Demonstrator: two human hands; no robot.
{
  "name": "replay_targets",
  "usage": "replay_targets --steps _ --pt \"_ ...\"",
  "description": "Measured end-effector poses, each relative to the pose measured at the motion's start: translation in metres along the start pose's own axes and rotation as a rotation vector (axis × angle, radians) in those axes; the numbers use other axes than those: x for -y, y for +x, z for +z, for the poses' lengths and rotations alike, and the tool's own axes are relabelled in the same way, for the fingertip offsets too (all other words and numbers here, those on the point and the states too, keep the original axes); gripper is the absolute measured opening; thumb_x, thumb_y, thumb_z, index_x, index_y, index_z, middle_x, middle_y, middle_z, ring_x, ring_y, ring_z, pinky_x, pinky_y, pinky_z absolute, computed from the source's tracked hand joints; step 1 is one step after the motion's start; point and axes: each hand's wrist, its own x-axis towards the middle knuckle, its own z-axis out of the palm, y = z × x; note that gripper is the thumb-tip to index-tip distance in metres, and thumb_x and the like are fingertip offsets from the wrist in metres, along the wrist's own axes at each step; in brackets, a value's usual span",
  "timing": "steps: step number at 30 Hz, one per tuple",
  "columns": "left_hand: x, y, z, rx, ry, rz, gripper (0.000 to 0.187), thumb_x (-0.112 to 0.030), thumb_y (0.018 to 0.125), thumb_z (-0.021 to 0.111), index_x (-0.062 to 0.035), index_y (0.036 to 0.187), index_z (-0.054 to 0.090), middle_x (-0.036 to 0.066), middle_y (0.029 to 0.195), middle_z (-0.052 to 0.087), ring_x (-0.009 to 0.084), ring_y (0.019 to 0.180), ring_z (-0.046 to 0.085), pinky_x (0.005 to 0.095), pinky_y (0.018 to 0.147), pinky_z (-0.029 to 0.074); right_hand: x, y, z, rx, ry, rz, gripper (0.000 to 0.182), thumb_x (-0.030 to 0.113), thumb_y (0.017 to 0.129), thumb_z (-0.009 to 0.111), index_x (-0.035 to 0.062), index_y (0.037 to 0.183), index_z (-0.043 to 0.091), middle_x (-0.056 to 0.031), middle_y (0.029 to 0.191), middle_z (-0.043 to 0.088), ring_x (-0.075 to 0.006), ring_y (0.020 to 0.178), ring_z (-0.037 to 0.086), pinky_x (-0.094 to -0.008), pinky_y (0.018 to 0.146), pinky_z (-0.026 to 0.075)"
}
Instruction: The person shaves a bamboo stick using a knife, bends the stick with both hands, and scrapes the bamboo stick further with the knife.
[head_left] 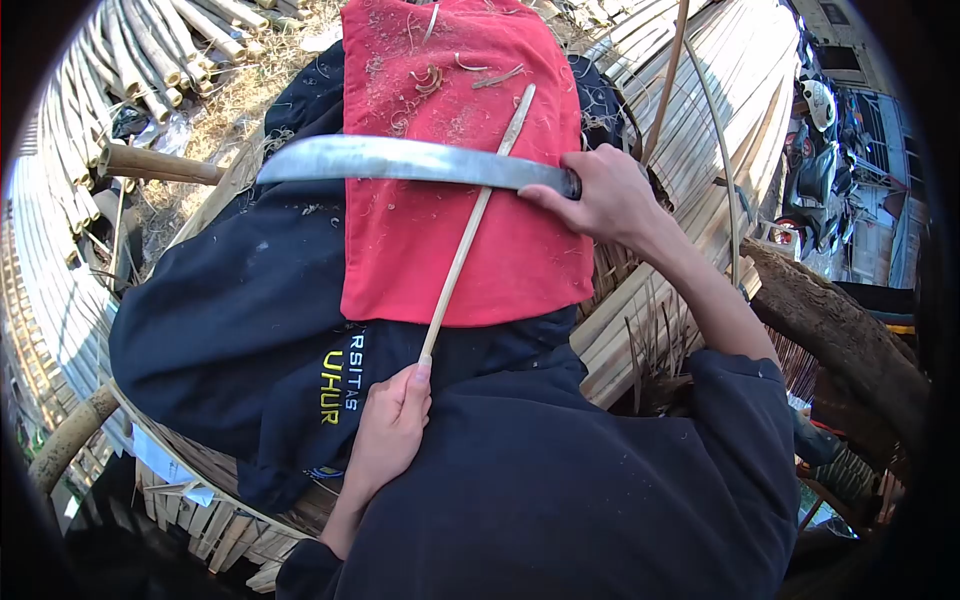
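Note:
My right hand (605, 195) is wrapped round the dark handle of a machete (390, 158). Its long, wide blade points left and lies across a thin bamboo stick (466, 240), overlapping it near the upper part. The lower end of that stick is pinched in my left hand (395, 420), close to my body. From there the stick slants up and to the right, over a red cloth (530, 260) spread on my lap. Curled shavings (428, 80) and fine dust are scattered on the cloth's far half.
Bundled bamboo poles (125, 50) lie at the upper left. Split bamboo strips (725, 80) fan out at the upper right. A thick log (835, 310) juts in at the right, with a parked motorbike (820, 190) beyond. A cut bamboo pole (160, 163) sticks out on the left.

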Motion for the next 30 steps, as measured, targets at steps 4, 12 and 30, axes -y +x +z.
replay_targets --steps 4,12,30 --pt "0.009 0.003 0.002 -0.084 0.240 0.118 0.040 -0.025 0.107 0.042 0.0008 0.077 0.049 0.002 0.054 0.040 0.0098 0.048 0.039 0.0312 0.046 0.031 -0.015 0.003 0.010 -0.111 0.072 0.005 0.082 0.071 0.082 0.059 -0.0068 0.056 0.060 -0.0202 0.046 0.053 -0.0357 0.048 0.061 -0.0435 0.050 0.049" --pt "0.008 0.006 0.005 -0.143 0.374 0.170 0.038 -0.023 0.106 0.042 0.0035 0.080 0.050 0.011 0.053 0.041 0.0188 0.045 0.038 0.0376 0.048 0.031 -0.016 0.007 0.012 -0.120 0.055 0.025 0.082 0.072 0.083 0.058 -0.0063 0.058 0.062 -0.0186 0.047 0.054 -0.0344 0.050 0.063 -0.0424 0.055 0.053" --pt "0.005 0.006 0.003 -0.017 -0.010 0.022 0.039 -0.028 0.108 0.040 -0.0049 0.077 0.046 -0.007 0.058 0.031 0.0011 0.050 0.026 0.0236 0.044 0.022 0.008 -0.006 0.007 -0.018 -0.129 -0.163 0.081 0.073 0.079 0.061 -0.0035 0.052 0.058 -0.0181 0.045 0.051 -0.0327 0.043 0.059 -0.0392 0.049 0.050"
